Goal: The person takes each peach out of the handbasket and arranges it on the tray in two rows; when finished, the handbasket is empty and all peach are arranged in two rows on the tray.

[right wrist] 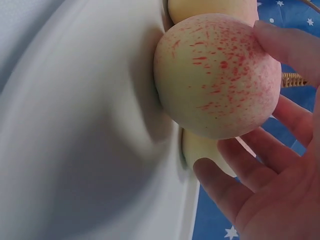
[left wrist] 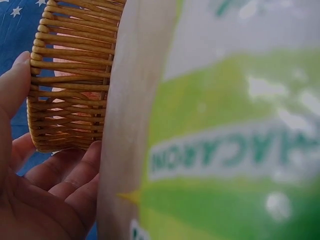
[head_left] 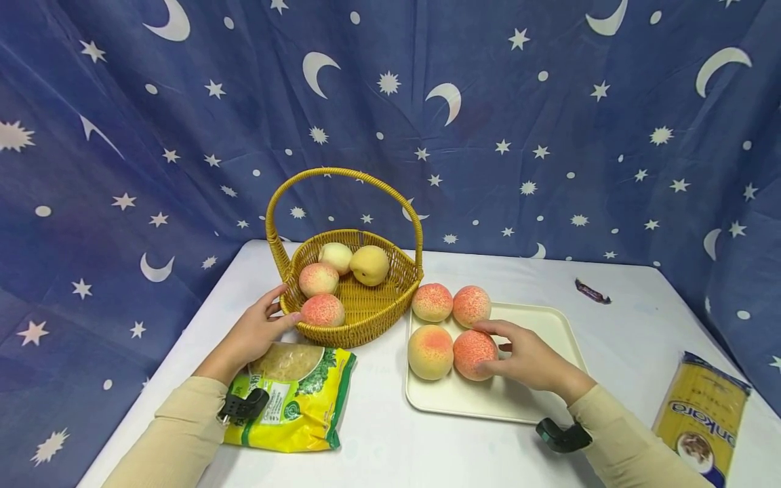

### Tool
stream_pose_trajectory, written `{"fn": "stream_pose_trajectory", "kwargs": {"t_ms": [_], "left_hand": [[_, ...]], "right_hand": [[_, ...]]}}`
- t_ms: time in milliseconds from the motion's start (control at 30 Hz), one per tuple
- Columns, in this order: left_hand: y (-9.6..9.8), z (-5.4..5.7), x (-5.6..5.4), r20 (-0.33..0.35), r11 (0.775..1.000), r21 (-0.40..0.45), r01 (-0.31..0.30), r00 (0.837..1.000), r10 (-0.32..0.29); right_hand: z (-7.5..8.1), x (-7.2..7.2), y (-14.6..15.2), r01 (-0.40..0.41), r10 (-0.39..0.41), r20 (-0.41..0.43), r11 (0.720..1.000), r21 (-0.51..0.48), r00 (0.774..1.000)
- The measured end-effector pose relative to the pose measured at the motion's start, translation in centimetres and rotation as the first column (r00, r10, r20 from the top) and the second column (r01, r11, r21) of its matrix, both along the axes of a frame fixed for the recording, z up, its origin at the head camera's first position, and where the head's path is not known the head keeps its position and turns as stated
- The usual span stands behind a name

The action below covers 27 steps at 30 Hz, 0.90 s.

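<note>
My right hand [head_left: 527,356] grips a red-speckled peach [head_left: 472,354] at the front of a group on a cream tray [head_left: 549,322]. In the right wrist view, the thumb touches one side of this peach [right wrist: 215,80] and the fingers curve below it. Beside it sit a yellowish peach [head_left: 430,352] and two redder ones [head_left: 432,302] behind. With thumb at the rim and fingers along the outer wall, my left hand [head_left: 259,332] holds the left side of a wicker basket [head_left: 360,308]. Several peaches [head_left: 323,310] lie in the basket, some pale, some reddish.
A yellow-green macaroni bag [head_left: 305,413] lies under the left forearm, in front of the basket. At the right edge is a yellow pasta packet [head_left: 702,413]. A small wrapped candy [head_left: 592,291] lies behind the tray. The basket's tall handle [head_left: 342,172] arches up before a starry curtain.
</note>
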<state>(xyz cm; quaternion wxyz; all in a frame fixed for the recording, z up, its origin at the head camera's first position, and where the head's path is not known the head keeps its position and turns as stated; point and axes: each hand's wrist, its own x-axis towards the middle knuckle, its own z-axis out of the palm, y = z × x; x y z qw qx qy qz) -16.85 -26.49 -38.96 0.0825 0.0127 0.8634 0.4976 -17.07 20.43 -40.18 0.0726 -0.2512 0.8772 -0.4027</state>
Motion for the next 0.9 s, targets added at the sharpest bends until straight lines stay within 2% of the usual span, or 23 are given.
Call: {"fn": "stream_pose_trajectory", "kwargs": {"t_ms": [167, 533, 900], "left_hand": [[-0.01, -0.05, -0.06, 0.008, 1.000, -0.011, -0.004, 1.000, 0.004], [0.03, -0.01, -0.03, 0.015, 1.000, -0.004, -0.007, 1.000, 0.007], [0.02, -0.17, -0.14, 0.015, 1.000, -0.002, -0.009, 1.000, 0.009]], "right_hand": [[-0.18, 0.01, -0.10, 0.017, -0.016, 0.031, 1.000, -0.021, 0.999], [-0.41, 0.03, -0.61, 0.059, -0.059, 0.007, 0.998, -0.007, 0.998], [-0.68, 0.31, -0.50, 0.048, -0.047, 0.037, 0.998, -0.030, 0.998]]}}
